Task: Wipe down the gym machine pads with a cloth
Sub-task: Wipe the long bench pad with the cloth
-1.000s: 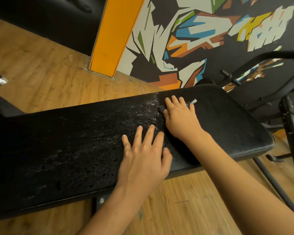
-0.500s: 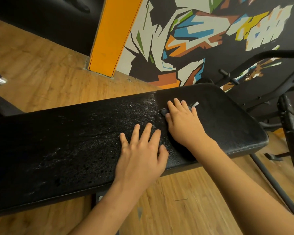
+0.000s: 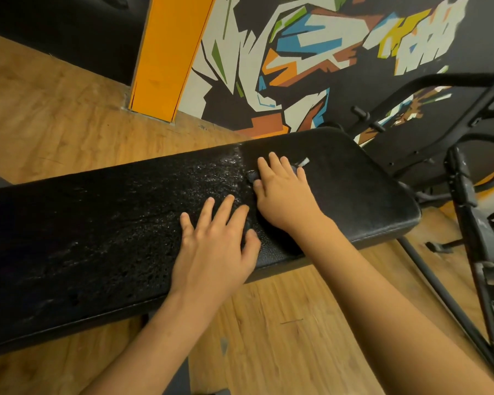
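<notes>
A dark cloth point(image 3: 251, 175) is pressed onto the black pad point(image 3: 97, 238) beneath the right hand point(image 3: 285, 195), whose fingers are laid flat and slightly spread. Only a dark fold by the thumb and a white tag point(image 3: 303, 162) past the little finger are seen. The left hand point(image 3: 214, 252) is rested flat on the pad just beside the right wrist, fingers spread, nothing held. A glistening speckled patch point(image 3: 206, 178) is seen beyond its fingertips. A black metal frame point(image 3: 468, 195) is seen right of the right hand, over a wooden floor point(image 3: 54, 124).
</notes>
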Available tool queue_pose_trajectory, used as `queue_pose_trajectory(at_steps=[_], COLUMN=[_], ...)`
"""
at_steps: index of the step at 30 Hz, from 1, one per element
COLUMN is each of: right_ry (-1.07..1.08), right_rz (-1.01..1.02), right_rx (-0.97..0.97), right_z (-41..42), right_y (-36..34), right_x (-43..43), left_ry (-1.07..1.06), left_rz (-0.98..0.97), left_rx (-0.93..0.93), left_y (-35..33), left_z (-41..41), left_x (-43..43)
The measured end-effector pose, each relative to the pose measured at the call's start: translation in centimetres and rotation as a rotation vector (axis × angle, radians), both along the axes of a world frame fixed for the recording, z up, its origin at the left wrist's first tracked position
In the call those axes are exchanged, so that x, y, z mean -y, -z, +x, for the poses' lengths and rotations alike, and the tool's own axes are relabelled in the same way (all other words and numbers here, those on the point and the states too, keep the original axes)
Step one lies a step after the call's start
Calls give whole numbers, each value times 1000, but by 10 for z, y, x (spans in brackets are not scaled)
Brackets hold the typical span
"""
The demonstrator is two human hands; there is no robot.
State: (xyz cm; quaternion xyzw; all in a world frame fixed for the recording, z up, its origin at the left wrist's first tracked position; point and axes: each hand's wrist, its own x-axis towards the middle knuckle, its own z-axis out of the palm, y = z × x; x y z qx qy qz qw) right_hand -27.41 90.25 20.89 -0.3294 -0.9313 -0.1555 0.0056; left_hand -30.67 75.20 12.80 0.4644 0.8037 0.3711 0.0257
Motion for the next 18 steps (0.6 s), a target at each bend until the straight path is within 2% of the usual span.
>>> queue_pose_trajectory(at_steps=[8,15,18], right_ry=[13,1,19], right_rz=[21,-33,-33], right_rx=[48,48,53], right_z=[-34,42,49], right_y=[-9,-5,-3], right_x=[-25,50,54], left_ry=[-1,17,21], left_rz=[12,18,22], left_rx=[13,33,49], left_y=[-1,-1,0], left_z=[-1,-2,-2], left_x=[0,1,1])
